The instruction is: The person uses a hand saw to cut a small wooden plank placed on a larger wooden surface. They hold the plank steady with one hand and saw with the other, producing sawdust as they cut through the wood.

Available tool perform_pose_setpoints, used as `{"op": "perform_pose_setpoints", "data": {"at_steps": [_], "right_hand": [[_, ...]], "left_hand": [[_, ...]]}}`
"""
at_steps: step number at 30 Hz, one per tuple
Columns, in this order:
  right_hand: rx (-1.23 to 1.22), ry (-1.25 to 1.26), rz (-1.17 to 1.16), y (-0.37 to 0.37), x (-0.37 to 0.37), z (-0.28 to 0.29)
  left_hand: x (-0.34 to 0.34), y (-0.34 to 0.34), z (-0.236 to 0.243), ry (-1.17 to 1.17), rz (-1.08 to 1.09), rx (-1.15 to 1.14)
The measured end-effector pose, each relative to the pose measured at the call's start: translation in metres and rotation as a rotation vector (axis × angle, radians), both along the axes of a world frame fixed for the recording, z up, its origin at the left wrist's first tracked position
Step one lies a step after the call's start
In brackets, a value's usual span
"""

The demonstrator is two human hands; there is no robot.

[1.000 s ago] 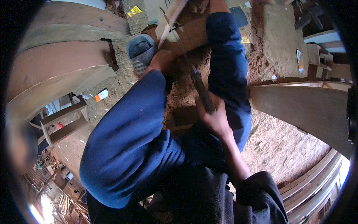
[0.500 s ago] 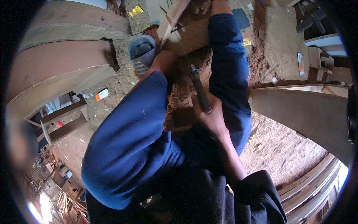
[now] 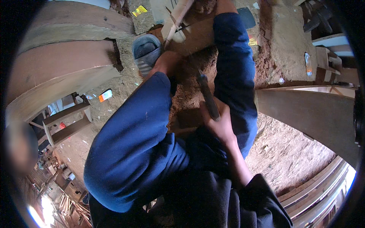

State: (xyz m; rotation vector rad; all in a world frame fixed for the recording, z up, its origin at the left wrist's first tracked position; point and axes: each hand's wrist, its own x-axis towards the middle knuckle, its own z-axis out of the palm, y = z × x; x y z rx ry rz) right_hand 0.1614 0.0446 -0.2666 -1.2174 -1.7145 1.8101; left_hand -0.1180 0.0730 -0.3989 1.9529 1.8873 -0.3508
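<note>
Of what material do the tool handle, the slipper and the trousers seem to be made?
Tool handle: perhaps wood or plastic; dark, fairly dull, no grain readable. Slipper: probably rubber or foam, matte, with thick moulded rim. Trousers: matte blue cloth, falling in soft folds.

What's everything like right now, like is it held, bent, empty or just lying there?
Right hand: closed around the tool's handle.
Left hand: not in view.
Dark-handled tool: held, handle end toward the person.
Left leg: bent at the knee.
Grey-blue sandal: looks empty.
Yellow wrapper: lying on the ground.
Orange-and-white packet: lying there too.
</note>
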Motion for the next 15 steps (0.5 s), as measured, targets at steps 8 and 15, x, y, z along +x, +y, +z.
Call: {"op": "perform_pose_setpoints", "data": {"at_steps": [8,15], "right_hand": [[-0.005,-0.097,0.037,-0.018,0.025,0.020],[-0.006,-0.065,0.003,-0.020,0.034,0.022]], "left_hand": [[0.019,0.020,0.046,-0.011,0.087,-0.216],[-0.019,-0.027,-0.007,-0.488,0.687,0.189]]}}
